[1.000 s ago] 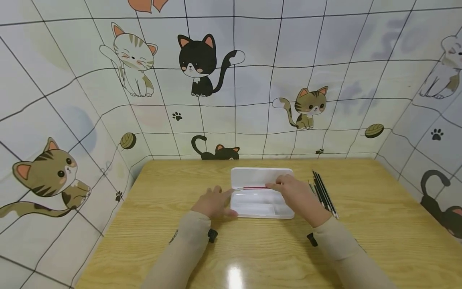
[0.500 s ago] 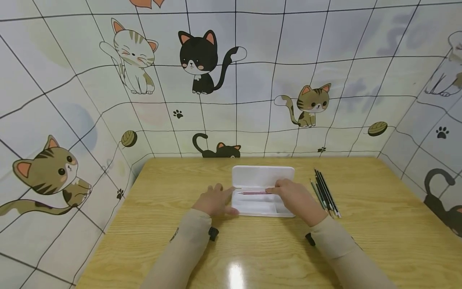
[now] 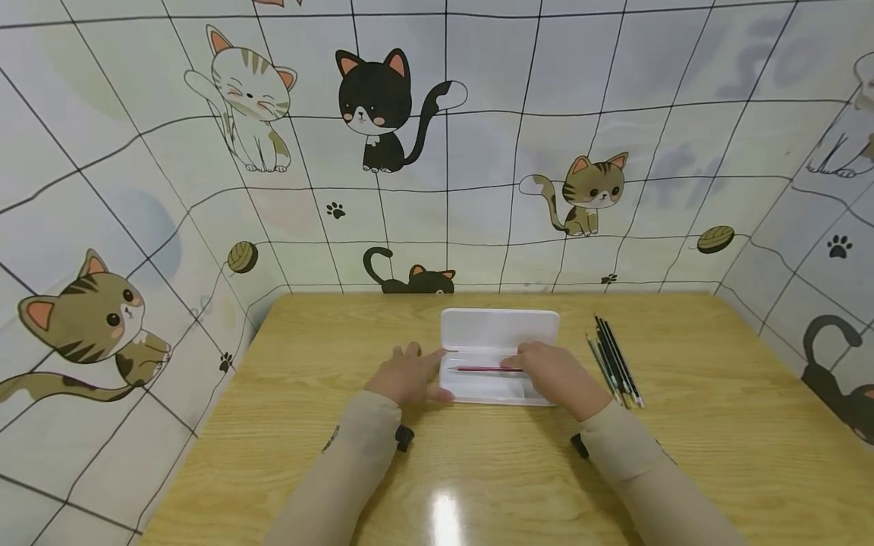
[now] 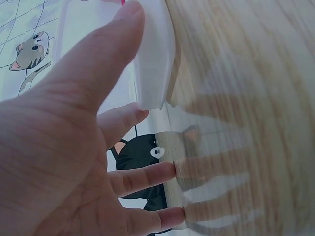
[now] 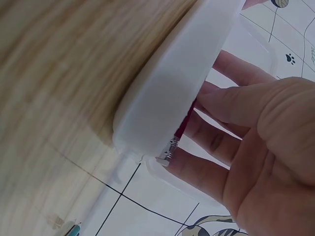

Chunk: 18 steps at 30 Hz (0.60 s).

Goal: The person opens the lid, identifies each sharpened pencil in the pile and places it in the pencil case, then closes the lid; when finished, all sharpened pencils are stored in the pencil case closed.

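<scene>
A white plastic pencil case (image 3: 485,330) lies on the wooden table with its lid folded back, away from me. Across its inside runs a thin red pencil (image 3: 481,369), pointing left. My right hand (image 3: 556,375) pinches the pencil near its right end, over the case. In the right wrist view, a metal ferrule and pale eraser (image 5: 170,150) show beyond the thumb. My left hand (image 3: 407,375) spreads at the case's left end. Its thumb (image 4: 130,24) lies at the front corner and its index finger (image 4: 133,115) at the back; the other fingers extend past the case.
To the right of the case, several dark and green pencils (image 3: 614,360) lie in a loose bundle on the table (image 3: 341,326). Behind stands a wall covering (image 3: 478,189) with printed cats.
The red pencil and my right hand have shifted from beside the lid's hinge toward the front of the case. My left hand keeps its place at the case's left end.
</scene>
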Available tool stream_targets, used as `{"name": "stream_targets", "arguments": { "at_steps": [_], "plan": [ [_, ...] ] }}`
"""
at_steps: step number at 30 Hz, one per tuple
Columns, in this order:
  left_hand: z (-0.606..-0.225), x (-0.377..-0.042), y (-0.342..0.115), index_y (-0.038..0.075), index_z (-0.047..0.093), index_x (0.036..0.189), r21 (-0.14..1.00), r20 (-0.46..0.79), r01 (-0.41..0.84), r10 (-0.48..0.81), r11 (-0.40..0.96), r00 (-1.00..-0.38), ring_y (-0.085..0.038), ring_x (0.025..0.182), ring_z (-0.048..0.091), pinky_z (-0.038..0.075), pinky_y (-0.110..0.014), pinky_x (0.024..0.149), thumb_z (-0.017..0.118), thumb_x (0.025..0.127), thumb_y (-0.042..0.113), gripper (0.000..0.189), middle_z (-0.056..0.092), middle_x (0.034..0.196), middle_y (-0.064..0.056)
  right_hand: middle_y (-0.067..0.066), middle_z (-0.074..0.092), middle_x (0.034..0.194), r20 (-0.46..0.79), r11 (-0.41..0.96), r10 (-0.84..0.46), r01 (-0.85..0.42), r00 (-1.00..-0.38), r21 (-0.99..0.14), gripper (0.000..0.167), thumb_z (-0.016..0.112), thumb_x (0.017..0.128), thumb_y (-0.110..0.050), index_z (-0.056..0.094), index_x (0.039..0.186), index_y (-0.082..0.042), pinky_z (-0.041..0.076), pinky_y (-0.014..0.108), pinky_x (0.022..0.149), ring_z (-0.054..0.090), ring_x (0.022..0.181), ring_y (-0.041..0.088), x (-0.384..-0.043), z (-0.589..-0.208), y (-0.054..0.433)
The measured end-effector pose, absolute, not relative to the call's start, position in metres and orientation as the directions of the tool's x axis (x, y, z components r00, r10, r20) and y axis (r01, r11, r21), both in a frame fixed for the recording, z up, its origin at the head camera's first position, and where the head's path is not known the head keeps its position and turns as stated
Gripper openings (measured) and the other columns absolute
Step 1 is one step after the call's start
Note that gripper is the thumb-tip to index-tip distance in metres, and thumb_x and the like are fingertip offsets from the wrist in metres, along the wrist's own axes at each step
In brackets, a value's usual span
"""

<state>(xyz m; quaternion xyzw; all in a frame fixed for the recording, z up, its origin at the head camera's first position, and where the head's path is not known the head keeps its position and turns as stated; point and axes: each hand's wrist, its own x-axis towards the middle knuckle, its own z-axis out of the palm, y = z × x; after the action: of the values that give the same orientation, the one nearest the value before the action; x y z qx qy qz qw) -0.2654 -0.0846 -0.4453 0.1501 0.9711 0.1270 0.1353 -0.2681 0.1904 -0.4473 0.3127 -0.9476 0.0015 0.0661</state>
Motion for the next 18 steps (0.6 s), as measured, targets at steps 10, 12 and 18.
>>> {"name": "stream_targets", "arguments": {
  "at_steps": [10, 12, 18],
  "plan": [
    [-0.4447, -0.2656, -0.0857, 0.033, 0.033, 0.16, 0.309, -0.224, 0.256, 0.331, 0.916, -0.917, -0.05, 0.142, 0.031, 0.043, -0.062, 0.102, 0.074, 0.082, 0.063, 0.093, 0.037, 0.154, -0.021, 0.001, 0.068, 0.092, 0.095, 0.804, -0.592, -0.595, -0.8, -0.007, 0.036, 0.064, 0.094, 0.006, 0.077, 0.118, -0.019, 0.055, 0.035, 0.065, 0.066, 0.081, 0.018, -0.267, -0.4478, 0.1921],
    [-0.4456, -0.2661, -0.0861, 0.033, 0.033, 0.16, 0.309, -0.22, 0.262, 0.337, 0.914, -0.915, -0.052, 0.142, 0.03, 0.043, -0.062, 0.103, 0.074, 0.082, 0.064, 0.093, 0.037, 0.153, -0.021, 0.002, 0.07, 0.097, 0.096, 0.806, -0.588, -0.592, -0.803, -0.019, 0.037, 0.064, 0.095, 0.005, 0.075, 0.122, -0.017, 0.056, 0.035, 0.068, 0.067, 0.086, 0.02, -0.2665, -0.4476, 0.1924],
    [-0.4485, -0.2682, -0.0863, 0.033, 0.033, 0.16, 0.31, -0.214, 0.269, 0.342, 0.912, -0.915, -0.052, 0.141, 0.032, 0.044, -0.062, 0.102, 0.073, 0.081, 0.065, 0.094, 0.038, 0.152, -0.021, 0.01, 0.07, 0.117, 0.081, 0.816, -0.568, -0.573, -0.819, -0.076, 0.05, 0.054, 0.093, 0.017, 0.07, 0.13, -0.011, 0.057, 0.039, 0.082, 0.067, 0.104, 0.026, -0.2636, -0.4416, 0.1976]
  ]
}}
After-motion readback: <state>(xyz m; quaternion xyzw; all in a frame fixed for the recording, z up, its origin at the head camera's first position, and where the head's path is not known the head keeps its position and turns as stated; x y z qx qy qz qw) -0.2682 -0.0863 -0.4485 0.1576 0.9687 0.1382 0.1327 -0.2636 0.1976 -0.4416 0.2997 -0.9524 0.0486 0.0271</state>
